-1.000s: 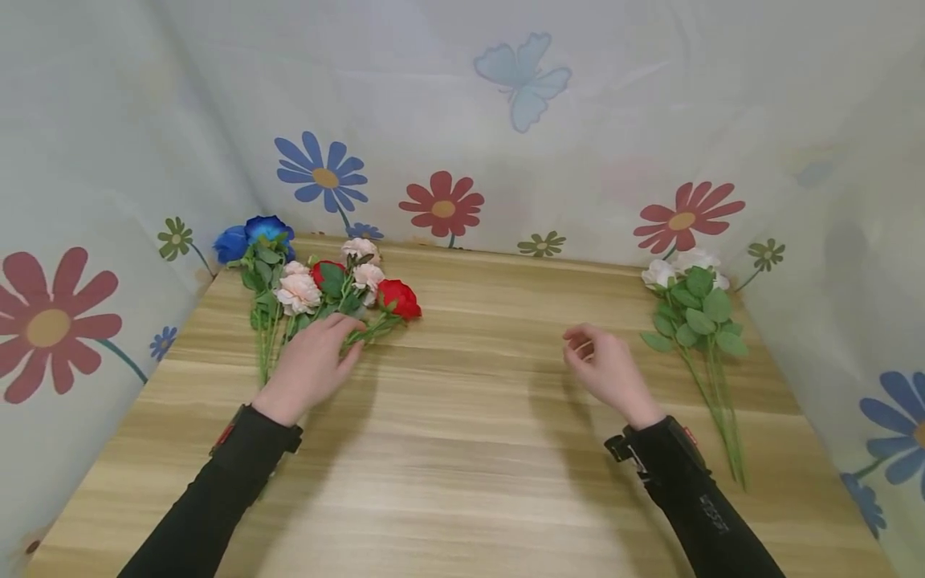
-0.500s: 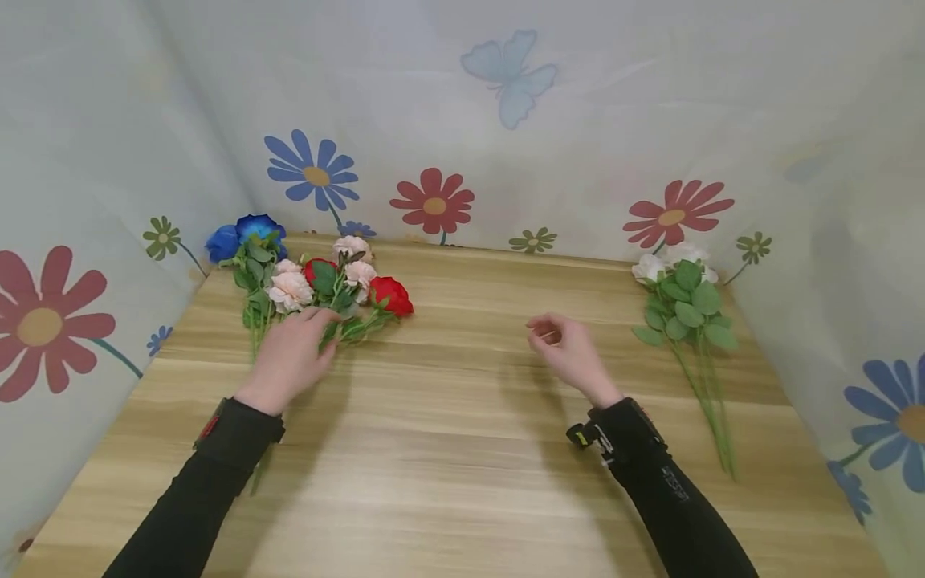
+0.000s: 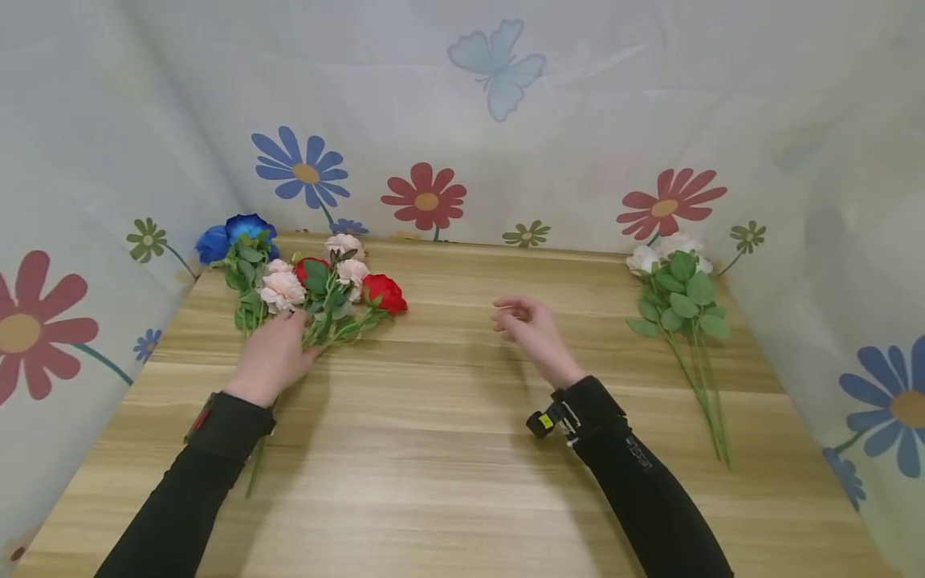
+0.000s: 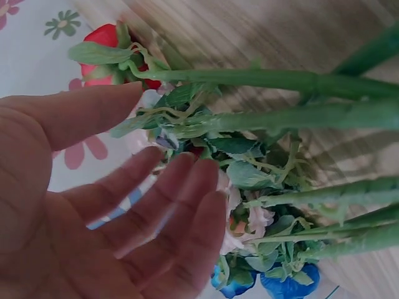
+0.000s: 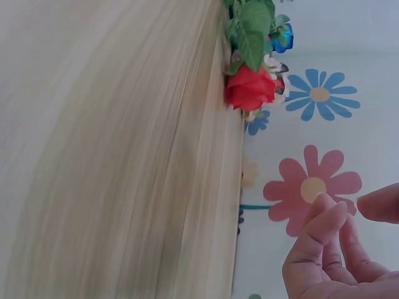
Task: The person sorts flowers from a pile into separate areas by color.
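1. We see a wood-grain tabletop (image 3: 433,449) below both the left fingers (image 3: 294,320) and the right fingers (image 3: 515,303).
2. We find a white backdrop cloth (image 3: 592,104) beyond both, creased at the corner past the left fingers.
3. On it we notice a pale blue butterfly (image 3: 500,69), high beyond the right fingers.
4. We count a blue daisy (image 3: 303,172) beyond the left fingers and a red daisy (image 3: 425,201) farther back, between both sets.
5. We spot a small green flower (image 3: 527,234) low beyond the right fingers.
6. Left of the left fingers, we see a large red bloom (image 3: 20,332), partly cropped.
7. Well right of the right fingers, we see a large blue bloom (image 3: 905,408).
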